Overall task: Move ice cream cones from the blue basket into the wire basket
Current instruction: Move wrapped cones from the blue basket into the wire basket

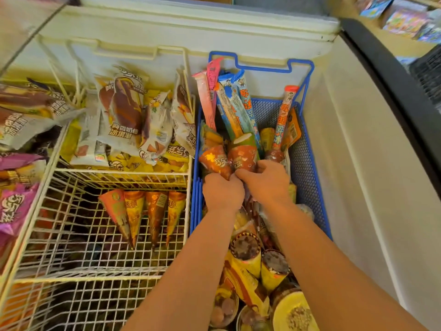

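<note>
**Cones gripped in the blue basket, lift-out still to come**

Head view: both hands are down in the middle of the blue basket (304,163). The left hand (223,191) has its grip curled round the narrow end of an orange cone (216,162). The right hand (267,182), touching it, has its grip closed on a second cone (243,158) whose wide top points to the basket's far end. Whether that hand holds more than one cannot be told.

The step in hand looks like the pick-up: the cones are grasped but not yet raised. The next move probably calls for lifting them clear of the blue rim and of the ice pops (238,111) leaning at the basket's far end. They would then be carried to the wire basket (71,235), just left of the blue basket. Four cones (143,211) already lie there side by side, their tips toward the near side.

The cones are tapered and wrapped in thin, glossy, crinkled printed film, likely slippery when cold. The blue basket has a thick coated rim and fine mesh walls. The wire basket is a white coated grid, open enough that a pointed tip might poke through. At the blue basket's near end stand yellow cones (248,259), their round tops up.
</note>
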`<state>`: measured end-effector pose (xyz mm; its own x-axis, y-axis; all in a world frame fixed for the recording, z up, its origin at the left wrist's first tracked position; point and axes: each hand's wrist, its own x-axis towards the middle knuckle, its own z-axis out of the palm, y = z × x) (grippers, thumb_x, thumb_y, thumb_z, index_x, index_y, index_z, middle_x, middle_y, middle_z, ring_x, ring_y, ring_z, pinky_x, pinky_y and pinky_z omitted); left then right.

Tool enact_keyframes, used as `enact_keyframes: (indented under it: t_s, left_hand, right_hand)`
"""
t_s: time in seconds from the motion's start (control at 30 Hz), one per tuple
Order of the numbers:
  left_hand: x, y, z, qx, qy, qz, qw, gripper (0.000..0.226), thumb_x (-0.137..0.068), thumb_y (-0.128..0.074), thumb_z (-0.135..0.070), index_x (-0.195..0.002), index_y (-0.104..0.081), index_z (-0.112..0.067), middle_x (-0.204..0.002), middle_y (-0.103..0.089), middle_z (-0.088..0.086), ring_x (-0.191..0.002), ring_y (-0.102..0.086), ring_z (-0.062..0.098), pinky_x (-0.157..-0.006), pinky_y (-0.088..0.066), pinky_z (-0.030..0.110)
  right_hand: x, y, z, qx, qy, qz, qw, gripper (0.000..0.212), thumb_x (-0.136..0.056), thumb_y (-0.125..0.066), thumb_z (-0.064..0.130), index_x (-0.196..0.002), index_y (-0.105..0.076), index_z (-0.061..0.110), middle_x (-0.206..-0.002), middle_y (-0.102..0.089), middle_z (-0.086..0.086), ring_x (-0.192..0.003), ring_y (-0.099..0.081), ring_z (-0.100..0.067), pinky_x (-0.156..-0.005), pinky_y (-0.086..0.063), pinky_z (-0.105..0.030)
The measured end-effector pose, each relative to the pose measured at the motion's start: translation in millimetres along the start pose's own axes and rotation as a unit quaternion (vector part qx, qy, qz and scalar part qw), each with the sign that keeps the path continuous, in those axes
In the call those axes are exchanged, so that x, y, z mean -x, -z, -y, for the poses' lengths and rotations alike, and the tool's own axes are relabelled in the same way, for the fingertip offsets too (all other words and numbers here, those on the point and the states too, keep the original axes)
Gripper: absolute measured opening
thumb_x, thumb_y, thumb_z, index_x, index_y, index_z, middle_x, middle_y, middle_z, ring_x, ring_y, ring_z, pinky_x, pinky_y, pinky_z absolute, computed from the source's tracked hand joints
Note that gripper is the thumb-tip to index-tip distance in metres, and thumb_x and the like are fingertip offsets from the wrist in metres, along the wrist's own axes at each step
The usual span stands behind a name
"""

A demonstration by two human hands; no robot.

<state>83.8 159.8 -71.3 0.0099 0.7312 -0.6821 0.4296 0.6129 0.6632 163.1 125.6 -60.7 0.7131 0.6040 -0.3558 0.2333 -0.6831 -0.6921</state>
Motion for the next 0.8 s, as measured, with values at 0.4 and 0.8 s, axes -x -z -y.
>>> enact_keyframes:
  t_s: [0.4, 0.8]
  left_hand:
    - [63, 140, 2, -0.032, -0.145, 0.138, 0.979, 0.01, -0.096, -0.06, -0.022, -0.091, -0.067, -0.027, -0.054, -0.061, -0.02, -0.054, -0.053, 0.0, -0.059, -0.043, 0.027]
    - [10, 251, 63, -0.208, -0.015, -0.019, 0.978, 0.014, -0.091, -0.064, -0.027, -0.105, -0.062, -0.022, -0.102, -0.071, 0.003, -0.097, -0.066, 0.027, -0.092, -0.052, 0.052]
  right_hand:
    - [76, 5, 34, -0.372, 0.039, 0.214, 0.902, 0.024, -0.083, -0.076, 0.018, -0.106, -0.074, 0.022, -0.087, -0.075, 0.002, -0.069, -0.066, -0.011, -0.057, -0.053, -0.027]
    - [133, -164, 60, -0.163, -0.012, 0.258, 0.952, 0.033, -0.087, -0.07, 0.025, -0.118, -0.06, 0.021, -0.11, -0.07, -0.003, -0.101, -0.068, -0.025, -0.086, -0.057, -0.049]
